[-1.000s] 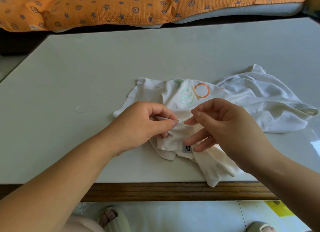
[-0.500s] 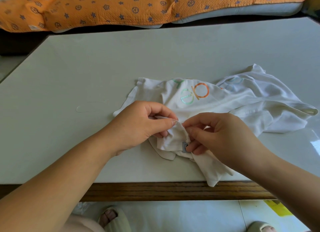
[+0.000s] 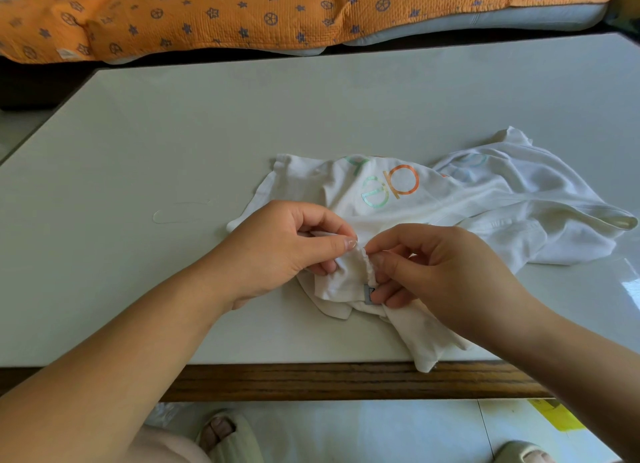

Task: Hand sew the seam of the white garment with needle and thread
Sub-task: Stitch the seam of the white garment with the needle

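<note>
A white garment [image 3: 485, 199] with orange and green printed letters lies crumpled on the pale table [image 3: 311, 109], one corner hanging over the front edge. My left hand [image 3: 287, 248] pinches a gathered fold of its seam between thumb and forefinger. My right hand [image 3: 436, 272] pinches the same ruffled seam just to the right, fingertips almost touching the left thumb. A small grey label [image 3: 369, 293] shows below the right fingers. The needle is too small to make out. A loop of pale thread [image 3: 180, 213] lies on the table left of the garment.
The table's wooden front edge [image 3: 311, 381] runs below my forearms. An orange patterned cushion [image 3: 277, 12] lies beyond the table's far edge. Slippered feet show on the floor below, with a yellow scrap [image 3: 554, 414] at the right.
My right hand dropped from a raised, spread pose onto the seam and now pinches it beside the left thumb. The cloth between the hands has bunched into a ruffle. The left hand stayed put.
</note>
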